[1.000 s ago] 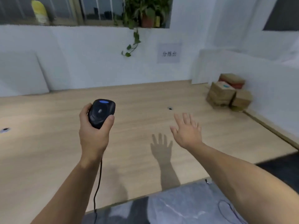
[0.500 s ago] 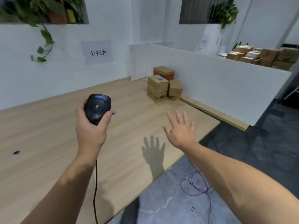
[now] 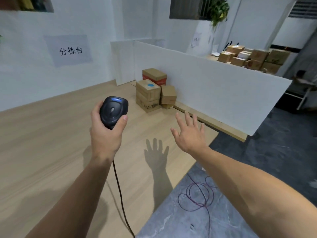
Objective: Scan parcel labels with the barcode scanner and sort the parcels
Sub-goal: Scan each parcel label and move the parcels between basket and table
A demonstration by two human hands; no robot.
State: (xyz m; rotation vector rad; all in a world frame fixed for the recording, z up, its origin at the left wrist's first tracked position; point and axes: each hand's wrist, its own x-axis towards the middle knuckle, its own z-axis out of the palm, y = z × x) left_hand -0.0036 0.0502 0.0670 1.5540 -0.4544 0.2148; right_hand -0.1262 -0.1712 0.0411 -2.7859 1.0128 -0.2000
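Observation:
My left hand [image 3: 105, 134] grips a black barcode scanner [image 3: 114, 111] with a blue light on top, held upright over the wooden table [image 3: 42, 143]; its black cable [image 3: 120, 194] hangs down past the table edge. My right hand [image 3: 189, 134] hovers above the table's right part, empty, fingers spread. A small stack of cardboard parcels [image 3: 149, 95] stands at the table's far right corner against a white partition, one with a blue dot on top. More parcels [image 3: 252, 58] are piled behind the partition, far right.
A white partition [image 3: 205, 86] runs along the table's right side. A white sign with printed characters [image 3: 70, 50] hangs on the back wall. Loops of purple wire [image 3: 197, 194] lie on the grey floor right of the table.
My view has swung to the right, bringing the partition, floor and far parcels into sight. Both hands keep about the same pose, scanner still held, right hand still spread.

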